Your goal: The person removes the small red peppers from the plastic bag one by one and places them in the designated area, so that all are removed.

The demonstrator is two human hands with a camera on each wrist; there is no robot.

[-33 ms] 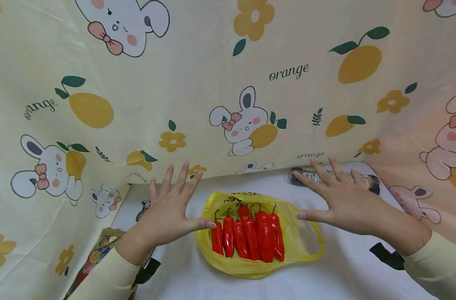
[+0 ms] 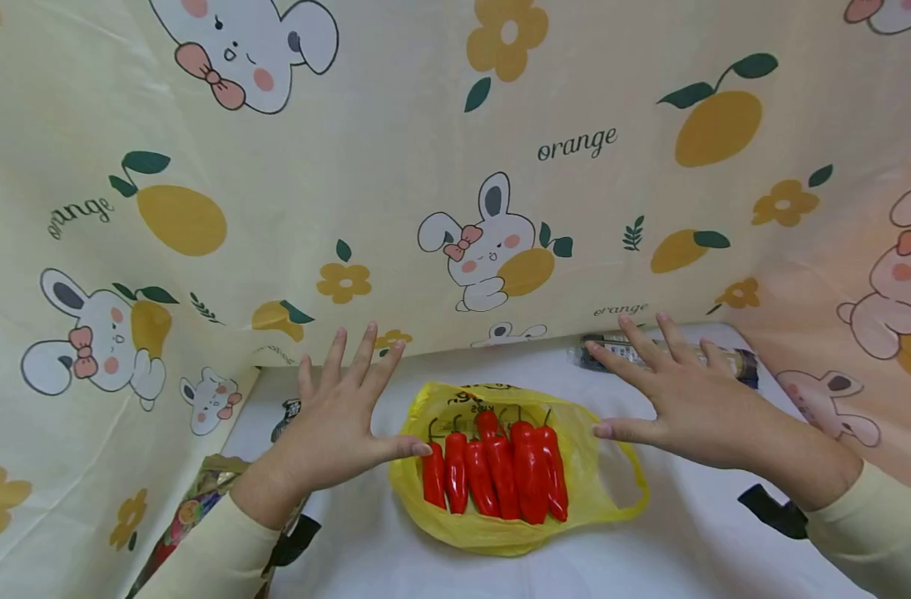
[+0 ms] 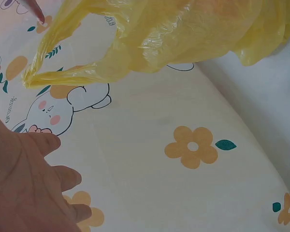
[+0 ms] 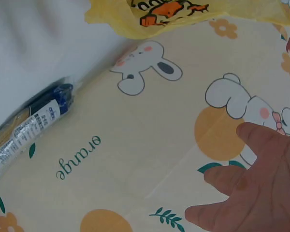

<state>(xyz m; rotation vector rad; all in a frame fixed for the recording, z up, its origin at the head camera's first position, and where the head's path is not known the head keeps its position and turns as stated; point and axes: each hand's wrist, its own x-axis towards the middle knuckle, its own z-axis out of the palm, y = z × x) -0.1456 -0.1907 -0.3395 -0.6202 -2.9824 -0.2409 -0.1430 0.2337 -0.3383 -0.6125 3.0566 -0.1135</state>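
Observation:
A yellow plastic bag (image 2: 492,537) lies on the white table with its mouth wide, and its loop handle (image 2: 640,487) stretches to the right. Inside, several shiny red peppers (image 2: 530,478) with dark stems sit side by side. To the left of the bag, my left hand (image 2: 339,428) is spread palm down, holding nothing; its thumb tip overlaps the bag's left rim in the head view. My right hand (image 2: 698,403) is spread likewise on the other side, its thumb pointing at the bag's right part. Straight fingers (image 3: 70,179) show in the left wrist view, and fingers (image 4: 222,179) in the right wrist view.
Behind my right hand lies a clear-wrapped package (image 2: 743,366) with a dark end. A colourful packet (image 2: 189,516) stands by my left forearm, and a small dark-printed item (image 2: 286,416) shows beside the left hand. A rabbit-and-orange patterned cloth (image 2: 395,191) walls the back and sides.

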